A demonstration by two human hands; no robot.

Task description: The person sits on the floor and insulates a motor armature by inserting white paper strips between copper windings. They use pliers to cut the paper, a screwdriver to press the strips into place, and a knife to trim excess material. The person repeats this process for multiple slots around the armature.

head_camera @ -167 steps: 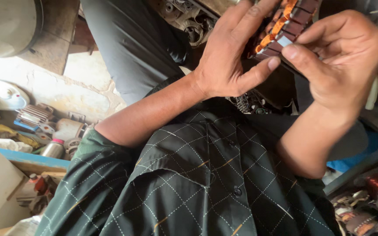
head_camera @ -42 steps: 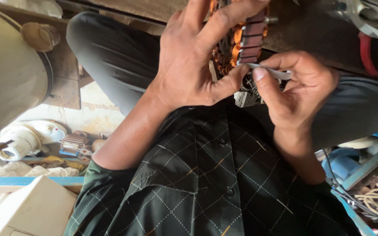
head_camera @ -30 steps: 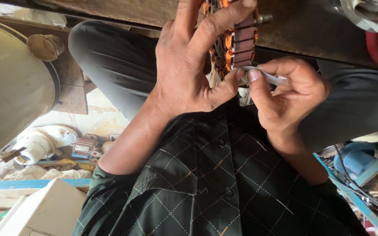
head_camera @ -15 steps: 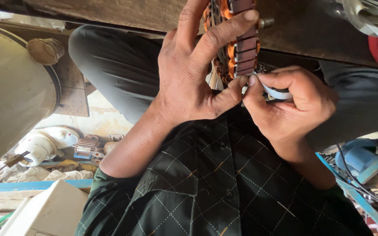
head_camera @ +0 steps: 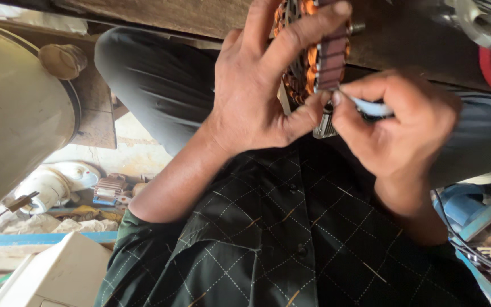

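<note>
1. The left hand is wrapped around a motor stator, the fingers curled over its far side and the thumb pressed up against its lower edge. This clamping grip appears meant to keep the round part from turning while it is worked on.
2. The stator sits upright between the two hands, above the person's lap. Its copper windings and dark laminated core face the right hand, so the slots are within reach.
3. The right hand is closed in a pinch. Thumb and forefinger grip a thin pale strip, whose tip points at the stator's edge just beside the left thumb. The fine grip suits steering a flimsy piece into a narrow gap.
4. The two hands almost touch at the thumb tips, which steadies the strip against the held part.
5. Below both hands is the person's dark checked shirt.
6. Well left of the left hand stands a large cream drum. Below the left forearm, small metal parts lie on the floor.
</note>
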